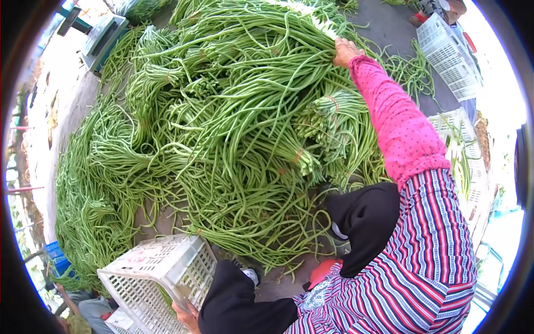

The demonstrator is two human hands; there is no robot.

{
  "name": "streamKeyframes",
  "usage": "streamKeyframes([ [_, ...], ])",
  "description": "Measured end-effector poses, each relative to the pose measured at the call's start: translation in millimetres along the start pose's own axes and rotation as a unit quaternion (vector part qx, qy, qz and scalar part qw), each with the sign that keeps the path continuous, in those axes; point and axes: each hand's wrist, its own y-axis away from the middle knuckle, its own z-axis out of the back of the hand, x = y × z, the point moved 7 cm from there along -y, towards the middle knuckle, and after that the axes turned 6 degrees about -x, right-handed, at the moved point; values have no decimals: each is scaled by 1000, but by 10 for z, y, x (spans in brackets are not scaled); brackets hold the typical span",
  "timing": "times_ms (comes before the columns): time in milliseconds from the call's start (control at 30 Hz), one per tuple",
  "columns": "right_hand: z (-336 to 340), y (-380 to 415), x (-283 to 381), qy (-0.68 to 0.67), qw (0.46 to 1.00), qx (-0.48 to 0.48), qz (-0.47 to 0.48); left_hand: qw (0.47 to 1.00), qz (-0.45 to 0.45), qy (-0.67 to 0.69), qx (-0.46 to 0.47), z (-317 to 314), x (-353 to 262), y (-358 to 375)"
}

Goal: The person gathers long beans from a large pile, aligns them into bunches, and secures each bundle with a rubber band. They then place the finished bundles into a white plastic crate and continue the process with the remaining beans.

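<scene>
Long green beans (239,111) lie in a large heap across the ground, some tied in bundles with thin bands. My right hand (346,52), at the end of a pink dotted sleeve, is closed on the ends of loose beans at the heap's upper right. Below it sits a banded bundle (334,106). At the lower left a white plastic crate (150,257) stands tilted beside my knee, with some beans showing through its side. My left hand (187,316) grips the crate's near edge; its fingertips are partly hidden.
White crates stand at the upper right (448,55) and right (464,145). A scale (104,42) is at the upper left, a blue crate (57,257) at the lower left. Parts of other people show at the lower left and upper right. My knees flank the heap's near edge.
</scene>
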Motion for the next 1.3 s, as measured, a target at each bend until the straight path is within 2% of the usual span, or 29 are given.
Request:
streamKeyframes([
  [67,-131,-21,2,11,999,-35,-5,991,101,90,-15,-73,103,38],
  [100,-139,31,39,25,996,-83,9,979,150,136,-25,-111,161,79],
  [133,-35,115,108,69,992,-97,39,978,152,137,-34,-148,181,87],
  [200,195,360,221,27,996,21,77,984,139,106,-20,-143,219,67],
  [267,215,455,341,-51,994,-8,91,980,125,148,-47,-49,136,13],
  [300,400,662,447,-113,985,104,80,978,112,169,-47,-107,177,13],
  [333,630,989,622,-173,959,214,73,975,100,190,-48,-146,220,17],
  [400,774,1561,907,-349,874,330,73,984,61,154,-70,-101,160,-12],
  [433,906,1815,1131,-449,800,287,277,981,63,172,-61,-91,138,-26],
  [500,1045,2510,1292,-558,700,369,248,975,63,213,-27,-84,118,-44],
  [533,1116,2930,1298,-551,680,484,19,969,64,238,-8,-136,182,-70],
  [567,1170,3173,1327,-531,682,503,6,967,-3,254,13,-299,369,-147],
  [600,1344,3440,1345,-583,622,523,18,959,-16,273,77,-201,330,-230],
  [633,1334,3602,1379,-596,601,532,10,960,-74,269,31,-68,292,-381],
  [667,1334,3738,1405,-610,581,539,0,984,-14,177,32,194,218,-514],
  [700,1535,3942,1365,-613,564,552,-28,971,-27,228,-62,604,-43,-568],
  [767,1817,4267,1337,-639,510,576,-2,943,-77,280,-159,1339,-763,-565],
  [800,1960,4414,1344,-659,472,586,9,929,-119,309,-168,1603,-1147,-473],
  [833,2090,4555,1358,-672,436,598,7,916,-205,290,-188,1758,-1476,-374],
  [900,2339,4855,1403,-696,368,616,12,876,-301,320,-199,1866,-2089,-111],
  [933,2443,4998,1421,-712,356,602,-51,865,-324,316,-215,1770,-2297,-5],
  [967,2500,5077,1449,-707,328,625,-25,872,-317,306,-212,1723,-2272,5],
  [1000,2555,5147,1473,-701,300,647,2,849,-342,315,-250,1662,-2458,113],
  [1067,2810,5431,1550,-729,296,616,22,791,-308,460,-261,1361,-2457,64],
  [1133,3050,5695,1581,-678,300,666,84,748,-209,607,-167,1306,-2443,95],
  [1167,3129,5716,1629,-683,305,656,103,717,-163,669,-109,1344,-2424,135],
  [1233,3282,5699,1669,-675,316,643,175,663,-93,742,-41,1545,-2320,115],
  [1267,3380,5677,1664,-664,317,638,226,648,-73,757,-38,1654,-2244,63],
  [1300,3581,5597,1574,-684,343,588,263,636,-57,769,-44,1765,-2165,-10],
])
